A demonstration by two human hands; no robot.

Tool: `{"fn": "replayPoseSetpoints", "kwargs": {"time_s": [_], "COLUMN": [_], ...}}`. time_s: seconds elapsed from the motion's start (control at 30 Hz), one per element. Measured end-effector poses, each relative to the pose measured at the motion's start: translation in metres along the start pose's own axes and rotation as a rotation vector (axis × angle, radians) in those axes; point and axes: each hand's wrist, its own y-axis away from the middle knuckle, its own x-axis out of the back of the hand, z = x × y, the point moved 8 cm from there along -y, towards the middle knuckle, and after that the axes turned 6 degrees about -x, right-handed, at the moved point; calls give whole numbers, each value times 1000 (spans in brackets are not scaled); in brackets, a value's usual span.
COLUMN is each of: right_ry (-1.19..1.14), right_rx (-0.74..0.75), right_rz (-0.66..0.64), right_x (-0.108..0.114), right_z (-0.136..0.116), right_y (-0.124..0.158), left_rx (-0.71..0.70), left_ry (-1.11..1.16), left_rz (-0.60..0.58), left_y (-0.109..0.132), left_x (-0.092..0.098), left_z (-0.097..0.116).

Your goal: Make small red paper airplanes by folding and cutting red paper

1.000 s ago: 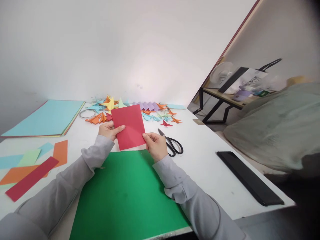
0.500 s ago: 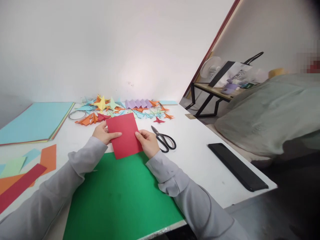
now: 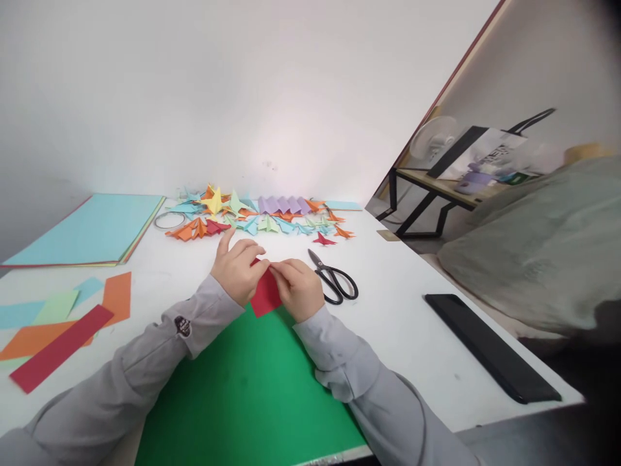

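2 hands, folded red paper point(image 3: 265, 294) (matte)

The red paper point(image 3: 266, 296) sits just left of the centre of the frame, a little below mid-height. It is a plain, matte, deep-red sheet. Only a small part shows: a straight-edged wedge whose lower corner points toward the bottom of the frame, plus a sliver near its top. The left hand point(image 3: 237, 270) and the right hand point(image 3: 299, 290) cover the rest, fingertips meeting on it and pressing it low and nearly flat.
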Motion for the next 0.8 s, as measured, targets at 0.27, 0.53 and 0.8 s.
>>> {"fn": "replayPoseSetpoints", "kwargs": {"time_s": [0.27, 0.53, 0.8], "right_ry": [-24, -46, -212], "right_rx": [115, 222, -22], "right_rz": [166, 238, 296], "right_x": [16, 24, 28], "right_z": [-12, -22, 16], "right_y": [3, 5, -1], "left_rx": [-148, -262, -63], "left_ry": [-13, -55, -115], "left_rz": [123, 171, 227], "left_y": [0, 2, 4], "left_x": [6, 13, 27], "left_z": [4, -1, -55]}}
